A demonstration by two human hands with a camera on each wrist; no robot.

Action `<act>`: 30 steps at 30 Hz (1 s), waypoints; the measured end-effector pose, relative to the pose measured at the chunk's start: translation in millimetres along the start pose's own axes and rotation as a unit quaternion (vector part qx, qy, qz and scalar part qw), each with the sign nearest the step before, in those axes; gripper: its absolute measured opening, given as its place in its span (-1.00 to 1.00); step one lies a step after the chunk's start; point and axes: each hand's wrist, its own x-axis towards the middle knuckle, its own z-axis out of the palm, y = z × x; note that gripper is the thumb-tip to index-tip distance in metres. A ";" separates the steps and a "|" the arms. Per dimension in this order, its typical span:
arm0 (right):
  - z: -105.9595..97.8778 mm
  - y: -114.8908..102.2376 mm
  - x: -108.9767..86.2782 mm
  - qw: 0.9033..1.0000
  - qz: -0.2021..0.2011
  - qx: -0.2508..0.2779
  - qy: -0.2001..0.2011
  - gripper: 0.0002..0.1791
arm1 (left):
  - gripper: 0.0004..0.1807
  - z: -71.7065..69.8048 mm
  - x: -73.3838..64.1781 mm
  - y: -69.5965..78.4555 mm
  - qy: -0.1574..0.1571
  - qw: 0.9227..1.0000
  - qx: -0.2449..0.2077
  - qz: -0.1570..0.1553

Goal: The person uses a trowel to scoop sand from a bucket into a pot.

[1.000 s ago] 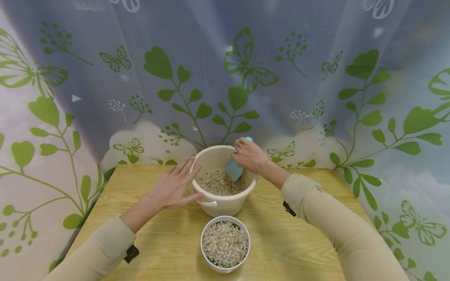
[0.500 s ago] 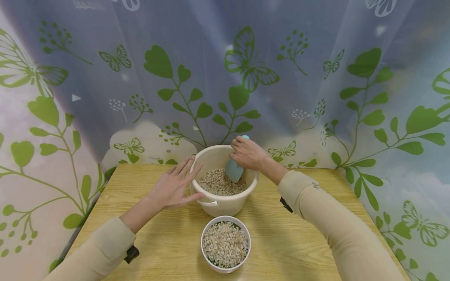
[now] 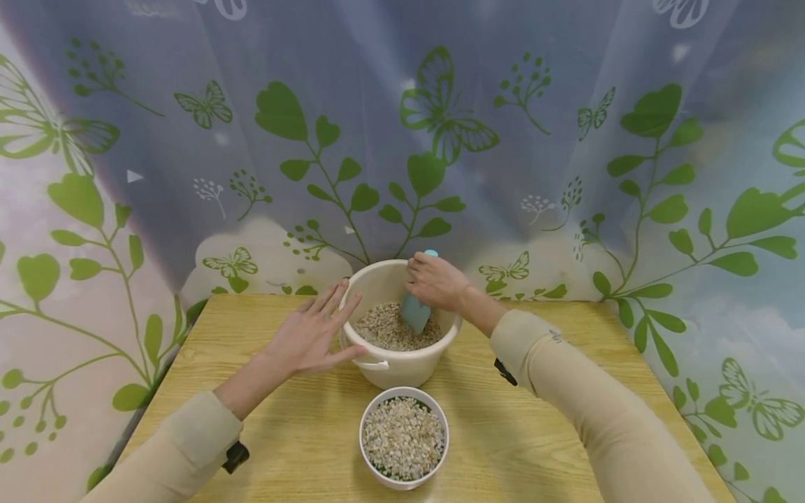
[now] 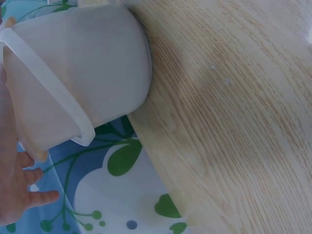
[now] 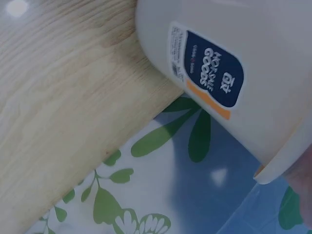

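Note:
My right hand (image 3: 437, 281) grips a small blue shovel (image 3: 415, 314), its blade dipped into the gravel (image 3: 382, 325) inside a cream bucket (image 3: 402, 367). With fingers spread straight, my left hand (image 3: 309, 339) rests against the bucket's left rim. The left wrist view shows the bucket's side (image 4: 92, 68), its white carrying handle (image 4: 53, 85) and part of the left hand (image 4: 14, 190). In the right wrist view the bucket wall (image 5: 278, 58) hides the shovel, and only a sliver of the right hand (image 5: 301, 178) appears.
A white pot (image 3: 402, 485) filled with pale gravel (image 3: 402, 436) stands in front of the bucket on the wooden table (image 3: 534, 433). A curtain with printed leaves and butterflies (image 3: 352, 140) hangs right behind the table. A few tiny grains (image 4: 220, 73) lie on the wood.
The right hand has shifted slightly left and down with the shovel, whose blade now sits a little lower in the bucket. The left hand, bucket and pot stay put.

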 end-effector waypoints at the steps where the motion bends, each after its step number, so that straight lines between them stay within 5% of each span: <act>1: 0.1 -1.2 0.4 1.000 0.003 0.002 -0.004 -0.78 | 0.13 -0.1 -0.2 0.0 0.002 1.000 -0.001 0.000; 17: -0.4 -17.5 7.3 0.991 0.060 0.116 -0.020 -0.55 | 0.14 0.9 -1.2 -0.2 0.015 1.000 -0.010 0.002; 30: -2.0 -24.3 8.0 0.984 0.081 0.158 0.025 -0.52 | 0.11 1.5 -0.9 0.0 0.011 1.000 -0.005 0.002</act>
